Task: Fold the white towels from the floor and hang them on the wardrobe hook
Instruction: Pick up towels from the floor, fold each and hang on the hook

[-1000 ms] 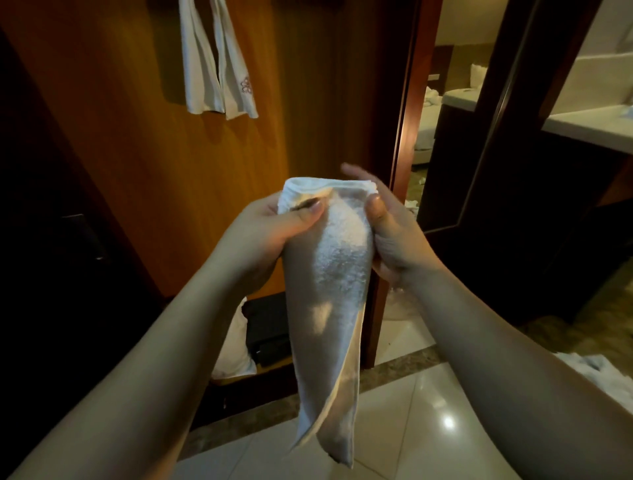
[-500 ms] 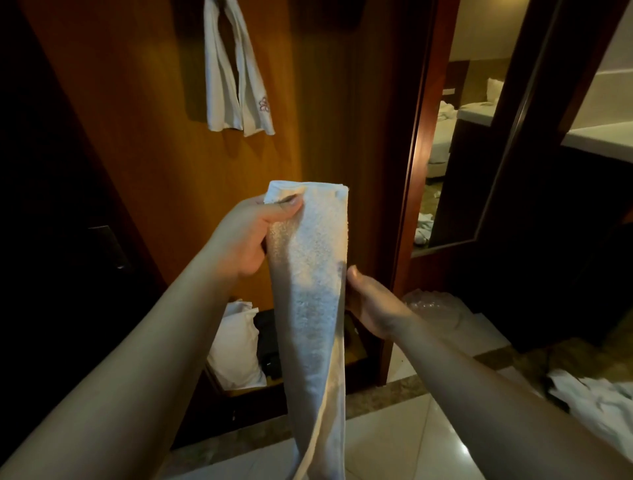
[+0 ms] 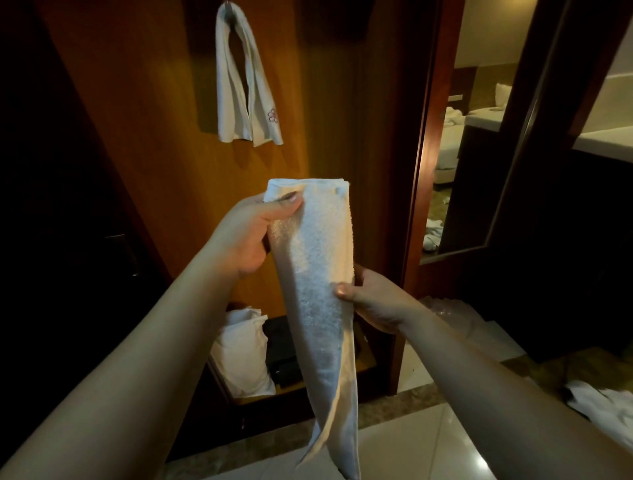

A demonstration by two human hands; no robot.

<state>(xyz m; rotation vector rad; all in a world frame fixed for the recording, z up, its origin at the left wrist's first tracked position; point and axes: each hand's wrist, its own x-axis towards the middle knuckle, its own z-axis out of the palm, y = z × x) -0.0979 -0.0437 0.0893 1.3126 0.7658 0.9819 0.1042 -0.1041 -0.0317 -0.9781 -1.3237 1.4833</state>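
Head view shows the right hand (image 3: 373,298) has slid down from the top edge of the folded white towel (image 3: 315,274) and now pinches its right side midway, while the left hand (image 3: 250,233) keeps gripping the top corner. The strip looks smoothed and ready to hang. Above, the wardrobe hook (image 3: 227,4) already carries a hung towel (image 3: 239,92); open space lies between. More towels (image 3: 609,404) wait on the floor at right.

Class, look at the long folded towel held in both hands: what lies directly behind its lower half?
Behind the folded towel show a white bag, a black box and the wardrobe's wooden shelf. The towel hides the rest.
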